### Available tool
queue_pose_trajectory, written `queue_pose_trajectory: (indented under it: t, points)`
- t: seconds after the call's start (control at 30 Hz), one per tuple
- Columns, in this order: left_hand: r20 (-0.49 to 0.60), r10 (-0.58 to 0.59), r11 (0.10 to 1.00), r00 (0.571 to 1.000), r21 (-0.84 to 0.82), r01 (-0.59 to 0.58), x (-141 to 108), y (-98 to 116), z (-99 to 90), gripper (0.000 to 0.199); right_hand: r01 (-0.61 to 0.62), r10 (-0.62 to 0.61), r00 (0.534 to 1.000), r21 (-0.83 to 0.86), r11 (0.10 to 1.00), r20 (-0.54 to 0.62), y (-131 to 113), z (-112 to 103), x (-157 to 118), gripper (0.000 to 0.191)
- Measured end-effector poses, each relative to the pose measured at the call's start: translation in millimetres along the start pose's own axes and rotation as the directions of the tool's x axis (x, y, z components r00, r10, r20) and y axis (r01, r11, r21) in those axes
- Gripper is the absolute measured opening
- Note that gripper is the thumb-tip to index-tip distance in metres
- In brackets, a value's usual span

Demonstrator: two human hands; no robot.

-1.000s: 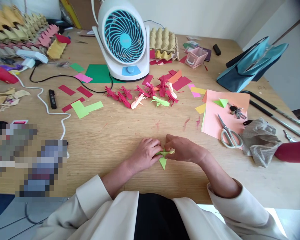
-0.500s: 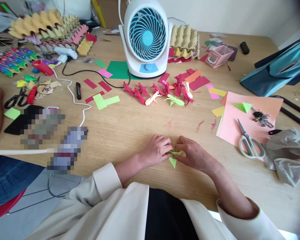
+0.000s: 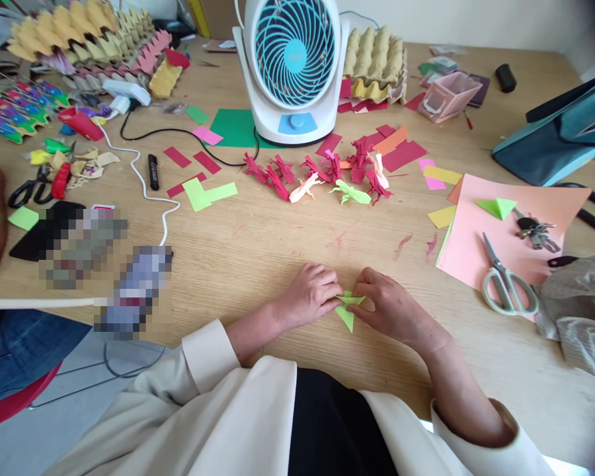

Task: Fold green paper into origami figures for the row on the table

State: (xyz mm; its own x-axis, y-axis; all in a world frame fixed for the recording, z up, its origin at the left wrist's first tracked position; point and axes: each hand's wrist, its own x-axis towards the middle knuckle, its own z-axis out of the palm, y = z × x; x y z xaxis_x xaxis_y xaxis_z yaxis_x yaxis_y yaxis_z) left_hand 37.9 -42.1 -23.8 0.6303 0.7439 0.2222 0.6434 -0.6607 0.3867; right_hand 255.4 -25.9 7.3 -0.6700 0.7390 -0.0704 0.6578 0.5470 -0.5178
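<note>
Now, in the head view, pinching green folded paper (image 3: 347,318) on or just over the counter (image 3: 218,264) with left hand (image 3: 310,295) and right hand (image 3: 391,307), in a nearly closed grip at each side; showing more paper above the crosswise fold than a moment ago, apparently mid-shaping

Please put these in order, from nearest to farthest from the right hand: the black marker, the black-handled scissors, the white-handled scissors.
From the right hand:
1. White-handled scissors, to its right.
2. Black marker, to its left.
3. Black-handled scissors, far left.
</note>
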Motion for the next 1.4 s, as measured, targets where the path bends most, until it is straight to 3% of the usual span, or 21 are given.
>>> queue_pose_trajectory:
  t: [0.33,0.73,0.97,1.4]
  points:
    - [-0.043,-0.055,0.998,0.998,-0.027,0.054,-7,-6,-10.9,0.018,-0.049,0.049,0.997,0.0,0.999,-0.061,-2,4,-5,0.009]
    - [-0.108,-0.104,0.989,0.989,-0.112,0.092,-12,-14,-11.0,0.013,-0.093,0.093,0.988,0.005,0.996,-0.12,-5,7,-6,0.013]
    - [-0.091,-0.167,0.976,0.982,-0.157,0.152,-10,-14,-11.1,0.013,-0.115,0.115,0.988,0.006,0.993,-0.101,-8,6,-6,0.016]
    - [-0.016,-0.179,0.983,0.984,-0.055,0.178,-8,-12,-10.9,0.014,-0.142,0.139,0.974,-0.005,0.99,-0.179,-9,13,-8,0.013]
